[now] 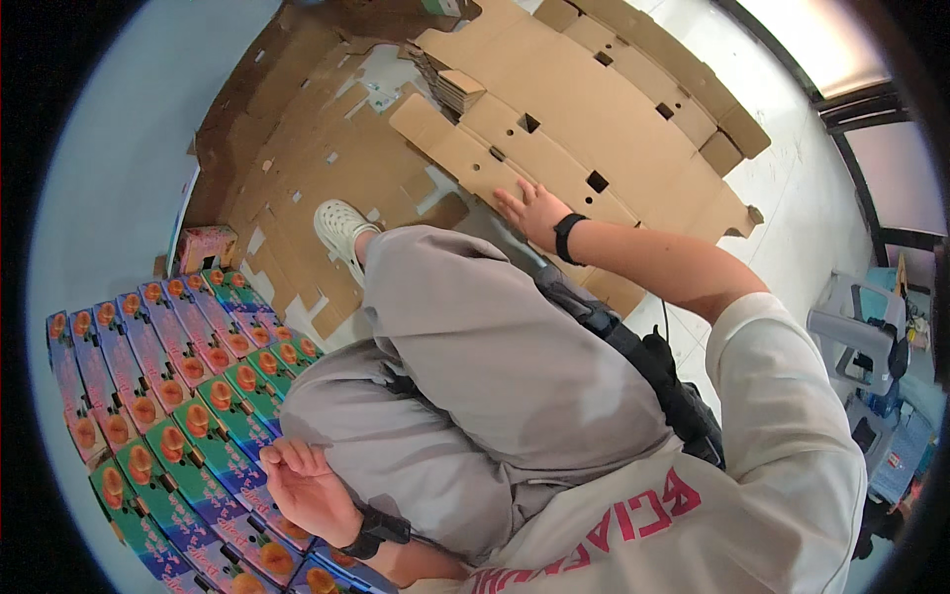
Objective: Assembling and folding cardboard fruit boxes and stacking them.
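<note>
My right hand (534, 213) lies with spread fingers on the near edge of a flattened brown cardboard carton (594, 109), which has square and round cut-outs. A black band circles that wrist. Beside my bent left knee, my left hand (309, 495) hangs over rows of printed boxes (188, 445). Its fingers are loosely curled, and I see nothing in them. A dark strap with a small module (376, 532) sits on that wrist. The boxes are long, pink, blue and green, with round orange pictures, and stand packed closely together.
Worn cardboard sheets (287, 188) cover the floor, with my white clog (342, 226) on them. A stack of folded cardboard (458, 91) stands by the carton's far left end. A pink box (206, 247) is near the wall. Grey plastic stools (859, 332) stand far right.
</note>
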`<state>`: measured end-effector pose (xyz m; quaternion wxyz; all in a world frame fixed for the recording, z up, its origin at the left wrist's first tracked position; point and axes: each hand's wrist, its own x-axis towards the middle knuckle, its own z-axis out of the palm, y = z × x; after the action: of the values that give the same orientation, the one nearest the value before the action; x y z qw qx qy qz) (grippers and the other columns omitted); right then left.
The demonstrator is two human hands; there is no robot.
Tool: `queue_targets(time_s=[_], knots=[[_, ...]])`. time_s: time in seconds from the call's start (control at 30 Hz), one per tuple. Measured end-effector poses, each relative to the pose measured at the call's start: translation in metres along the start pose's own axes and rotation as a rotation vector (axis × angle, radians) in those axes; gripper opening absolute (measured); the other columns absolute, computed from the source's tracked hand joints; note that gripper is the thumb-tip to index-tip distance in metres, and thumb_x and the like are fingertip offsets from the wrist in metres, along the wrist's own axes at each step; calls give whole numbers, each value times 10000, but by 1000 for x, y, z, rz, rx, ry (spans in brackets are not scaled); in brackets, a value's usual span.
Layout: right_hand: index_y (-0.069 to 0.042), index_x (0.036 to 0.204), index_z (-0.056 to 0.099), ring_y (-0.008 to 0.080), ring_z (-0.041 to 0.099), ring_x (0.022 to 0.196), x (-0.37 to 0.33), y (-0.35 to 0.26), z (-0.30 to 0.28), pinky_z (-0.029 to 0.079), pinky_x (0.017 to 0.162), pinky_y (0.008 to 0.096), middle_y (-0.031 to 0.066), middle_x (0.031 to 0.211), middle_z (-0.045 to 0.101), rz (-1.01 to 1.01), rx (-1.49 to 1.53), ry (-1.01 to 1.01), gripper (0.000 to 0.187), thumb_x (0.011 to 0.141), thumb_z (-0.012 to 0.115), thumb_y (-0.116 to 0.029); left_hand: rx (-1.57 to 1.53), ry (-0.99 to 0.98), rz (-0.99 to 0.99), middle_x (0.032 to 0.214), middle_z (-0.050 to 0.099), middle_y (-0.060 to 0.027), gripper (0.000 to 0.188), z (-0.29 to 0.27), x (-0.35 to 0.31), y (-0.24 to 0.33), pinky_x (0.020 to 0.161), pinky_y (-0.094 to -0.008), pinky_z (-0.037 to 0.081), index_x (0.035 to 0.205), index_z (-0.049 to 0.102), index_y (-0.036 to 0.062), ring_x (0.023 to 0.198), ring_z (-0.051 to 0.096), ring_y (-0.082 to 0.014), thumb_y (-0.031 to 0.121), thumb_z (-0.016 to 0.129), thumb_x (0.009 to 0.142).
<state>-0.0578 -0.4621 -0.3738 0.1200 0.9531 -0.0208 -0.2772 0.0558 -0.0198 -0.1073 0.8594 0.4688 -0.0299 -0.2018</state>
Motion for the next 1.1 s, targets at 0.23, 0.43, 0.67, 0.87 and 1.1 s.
queue_targets(time_s=[0.23,0.43,0.67,0.87,1.1], knots=[[-115,1370,725,366,757,1089,49,97,-48,586,959,508,144,1120,816,23,989,218,514,942,739,-398,-41,-30,33,884,421,-27,92,-1,1,-4,663,-282,350,1078,508,65,750,391,-128,146,545,1101],[-81,1656,408,353,384,1580,120,132,-50,379,1269,447,154,1737,374,334,912,781,801,1016,655,-495,-66,-35,97,861,424,-23,79,-5,1,-11,623,-276,368,1089,514,68,726,400,-124,138,535,1120],[-145,1691,377,264,238,1662,174,114,-34,322,1288,545,15,1819,226,336,525,303,635,1152,407,-479,-101,25,113,839,405,-23,86,-5,0,-11,586,-270,358,1123,517,47,691,371,-115,133,521,1131],[-175,1664,442,297,246,1657,173,117,-47,388,1214,566,-2,1829,198,371,605,168,601,1127,488,-439,-107,-24,110,851,378,-23,108,-5,-1,-11,636,-285,364,1125,525,36,706,353,-121,132,481,1151],[-64,1481,607,370,515,1478,148,206,-18,431,1228,469,197,1612,526,684,1190,457,544,1014,613,-343,-118,13,118,863,367,-21,122,-11,-1,-9,658,-291,360,1142,532,16,713,342,-123,121,473,1160]])
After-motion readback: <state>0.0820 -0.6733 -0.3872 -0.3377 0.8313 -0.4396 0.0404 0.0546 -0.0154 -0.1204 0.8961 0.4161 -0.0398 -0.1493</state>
